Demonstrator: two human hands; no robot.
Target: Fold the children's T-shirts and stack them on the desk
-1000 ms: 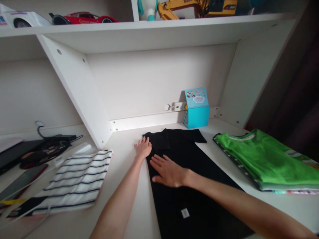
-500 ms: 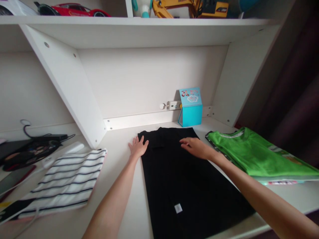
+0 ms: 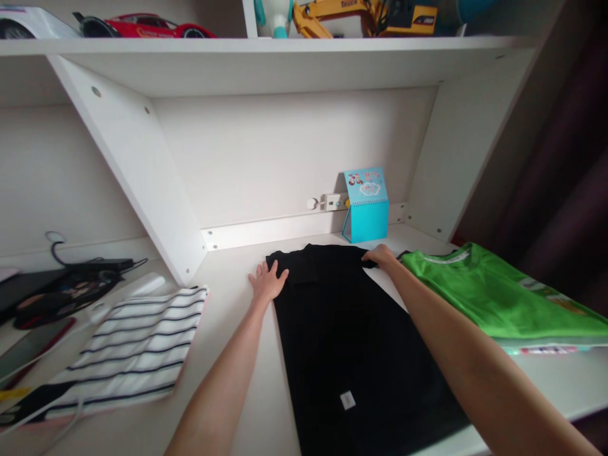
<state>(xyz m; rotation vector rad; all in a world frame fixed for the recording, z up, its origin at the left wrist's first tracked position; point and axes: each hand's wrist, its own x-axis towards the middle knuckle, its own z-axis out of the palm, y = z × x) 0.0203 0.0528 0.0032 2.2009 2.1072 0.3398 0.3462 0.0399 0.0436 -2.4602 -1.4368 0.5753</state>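
Note:
A black garment (image 3: 351, 329) lies folded lengthwise on the white desk (image 3: 237, 278), with a small white label near its near end. My left hand (image 3: 266, 282) rests flat with fingers spread on the garment's far left corner. My right hand (image 3: 380, 256) sits at the far right corner, its fingers curled onto the cloth's edge.
A folded green shirt (image 3: 494, 291) lies on other folded clothes to the right. A striped white garment (image 3: 137, 345) lies to the left, past a slanted white panel (image 3: 137, 171). A blue desk calendar (image 3: 365, 204) stands at the back wall. Dark cables and flat devices (image 3: 61, 291) lie far left. Toys stand on the shelf above.
My right hand slid from the garment's left middle across to its far right corner. My left hand stayed on the far left corner. The sleeve that stuck out at the right is folded in.

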